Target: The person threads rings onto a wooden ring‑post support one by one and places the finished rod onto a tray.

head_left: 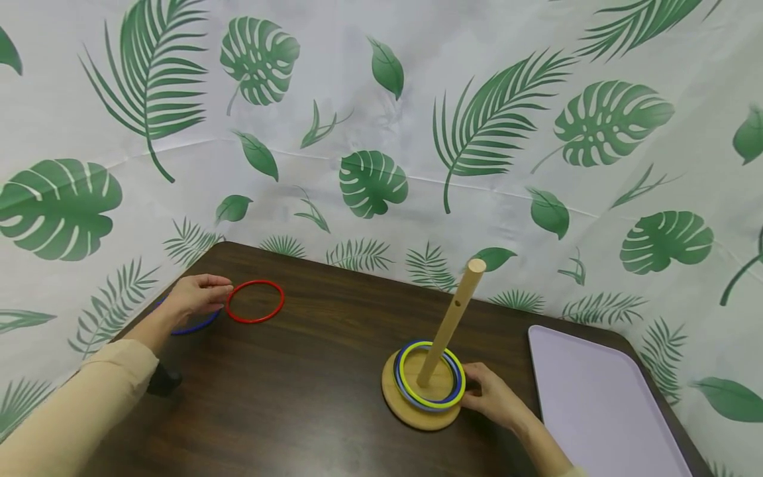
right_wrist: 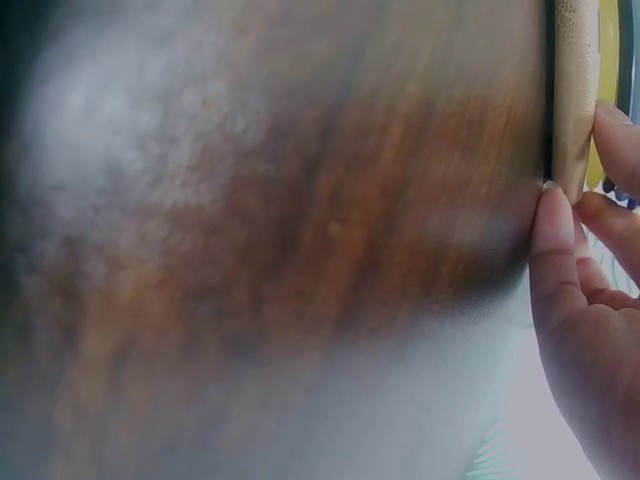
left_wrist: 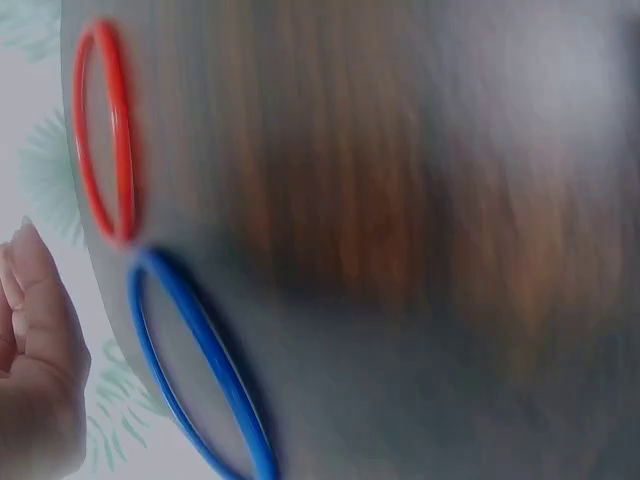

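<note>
My left hand (head_left: 193,297) hovers above a blue ring (head_left: 199,327) at the table's far left, fingertips close to a red ring (head_left: 255,322). Its fingers are loosely bent and hold nothing; in the left wrist view they are apart from both rings. A round wooden base (head_left: 418,421) carries an upright wooden peg (head_left: 448,324). Around the peg lie a yellow-green ring (head_left: 430,405) and, under it, blue rings, partly hidden. My right hand (head_left: 493,397) pinches the base's right edge, thumb and fingers on opposite faces in the right wrist view.
A pale lilac tray (head_left: 602,397) lies on the right of the dark wooden table (head_left: 286,397). A white cloth with green leaves (head_left: 369,119) hangs behind. Below the left sleeve is a small black object (head_left: 163,381).
</note>
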### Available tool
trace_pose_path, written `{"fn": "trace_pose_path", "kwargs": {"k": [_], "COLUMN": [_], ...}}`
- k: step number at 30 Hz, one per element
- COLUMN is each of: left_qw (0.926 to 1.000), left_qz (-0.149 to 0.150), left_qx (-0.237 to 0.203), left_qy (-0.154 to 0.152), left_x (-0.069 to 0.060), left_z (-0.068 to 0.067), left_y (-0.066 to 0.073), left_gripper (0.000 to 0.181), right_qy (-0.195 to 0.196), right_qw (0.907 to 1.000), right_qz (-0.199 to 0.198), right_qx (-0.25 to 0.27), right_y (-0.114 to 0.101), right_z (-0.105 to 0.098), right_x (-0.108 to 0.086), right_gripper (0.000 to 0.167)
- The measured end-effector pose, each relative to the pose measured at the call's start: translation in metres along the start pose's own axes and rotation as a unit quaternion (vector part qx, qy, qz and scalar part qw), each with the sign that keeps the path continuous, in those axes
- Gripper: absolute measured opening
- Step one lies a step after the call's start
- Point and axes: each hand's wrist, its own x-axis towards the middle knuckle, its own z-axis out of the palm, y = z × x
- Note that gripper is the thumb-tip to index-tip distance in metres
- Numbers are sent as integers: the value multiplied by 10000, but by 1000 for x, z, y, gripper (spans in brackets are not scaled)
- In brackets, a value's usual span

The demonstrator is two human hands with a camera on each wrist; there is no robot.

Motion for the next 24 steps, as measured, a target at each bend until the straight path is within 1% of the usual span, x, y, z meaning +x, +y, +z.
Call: {"fn": "trace_pose_path", "kwargs": {"k": [6, 9, 15, 17, 19, 21, 24], "left_qw": [9995, 9992, 9981, 9979, 9978, 9974, 9956], "left_qz": [-17, -5, 41, 59, 68, 67, 39], "left_qx": [-268, -292, -378, -316, -182, 25, 336], "left_qy": [188, 279, 480, 554, 627, 721, 875], "left_x": [-5, -9, -16, -19, -21, -23, -26], "left_z": [-26, -36, -49, -53, -57, -60, -65], "left_y": [-9, -14, -21, -22, -23, -24, -25], "left_gripper": [12, 5, 26, 28, 21, 15, 11], "right_qy": [-18, -19, -58, -36, -19, -5, 18], "right_qw": [10000, 10000, 10000, 10000, 9999, 9998, 9998], "right_qz": [22, 28, 47, 55, 43, 20, -5], "right_qx": [25, 19, 39, -49, -125, -176, -208], "right_y": [0, 0, -2, -2, -2, -2, -2], "right_z": [0, 0, 0, 1, 1, 1, 1], "right_x": [0, 0, 0, 0, -1, -1, 0], "right_gripper": [45, 46, 46, 46, 45, 45, 44]}}
